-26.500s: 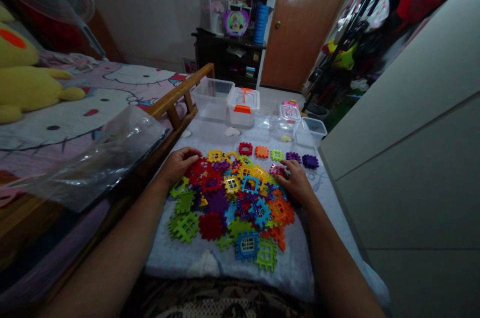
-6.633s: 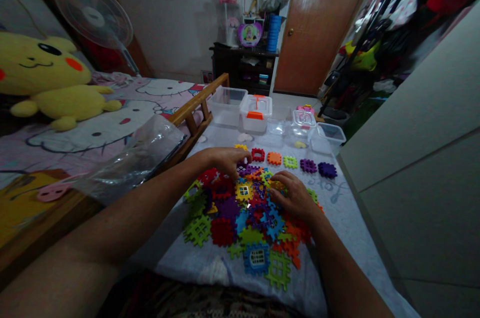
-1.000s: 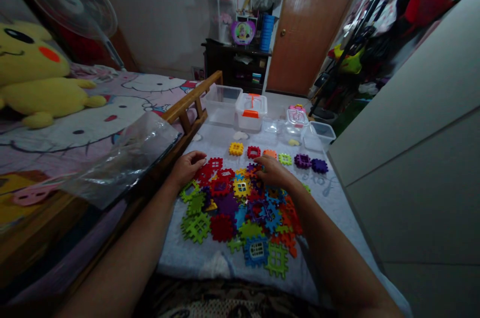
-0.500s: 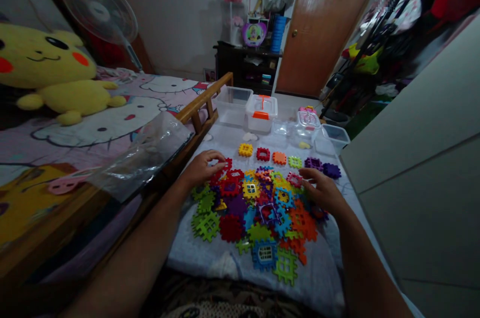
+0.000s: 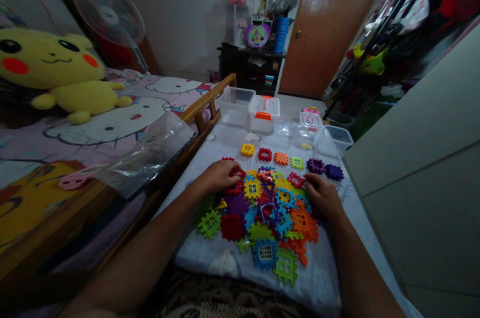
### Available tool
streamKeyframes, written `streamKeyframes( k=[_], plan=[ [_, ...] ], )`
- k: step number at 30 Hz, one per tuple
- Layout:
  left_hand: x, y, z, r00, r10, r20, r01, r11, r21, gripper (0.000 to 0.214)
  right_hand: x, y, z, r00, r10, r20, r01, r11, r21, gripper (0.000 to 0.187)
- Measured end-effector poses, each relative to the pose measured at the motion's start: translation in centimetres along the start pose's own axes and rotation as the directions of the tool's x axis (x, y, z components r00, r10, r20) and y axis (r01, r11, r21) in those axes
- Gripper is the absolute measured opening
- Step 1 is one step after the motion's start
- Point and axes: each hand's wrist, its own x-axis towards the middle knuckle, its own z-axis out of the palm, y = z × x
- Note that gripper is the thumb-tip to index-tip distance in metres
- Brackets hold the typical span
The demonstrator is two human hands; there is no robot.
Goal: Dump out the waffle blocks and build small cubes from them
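A heap of flat, notched plastic building blocks in many colours lies on the pale cloth before me. My left hand rests at the heap's upper left, its fingers curled onto a red window block that they partly cover. On the right side, my right hand is bent with thumb and finger apart, fingertips at the edge of a pinkish-red block. Between the hands are a yellow window block and a purple frame block. Nearest me sits a blue window block.
Beyond the heap runs a row of single blocks, including a yellow one and a dark purple one. Clear plastic boxes stand behind them, one with orange clips. A wooden bed rail borders the left side.
My left hand has moved right, off the blocks at the heap's left edge, and its fingers have curled onto a red block. My right hand has dropped slightly, its fingers more bent.
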Motion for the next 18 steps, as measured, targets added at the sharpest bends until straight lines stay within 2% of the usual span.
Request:
streamKeyframes(
  k=[6,10,13,18],
  plan=[
    [0.4,0.3,-0.5,0.999,0.021,0.042,-0.026,0.992,0.12,0.023,0.2,0.3,0.1,1.0,0.002,0.01,-0.002,1.0,0.01,0.036],
    [0.9,-0.3,-0.5,0.997,0.062,0.049,-0.068,0.989,0.135,0.027,0.3,0.3,0.0,1.0,0.006,0.016,-0.006,1.0,0.026,0.037],
    [1.5,-1.0,-0.6,0.998,0.052,-0.016,-0.051,0.995,0.086,0.029,0.3,0.3,-0.1,1.0,0.015,0.028,-0.016,0.999,0.042,0.037],
    [3.0,-2.3,-1.2,0.972,0.025,-0.233,-0.045,0.996,-0.083,0.031,0.3,0.4,-0.2,0.999,0.013,0.038,-0.014,0.999,0.034,0.038]
  ],
)
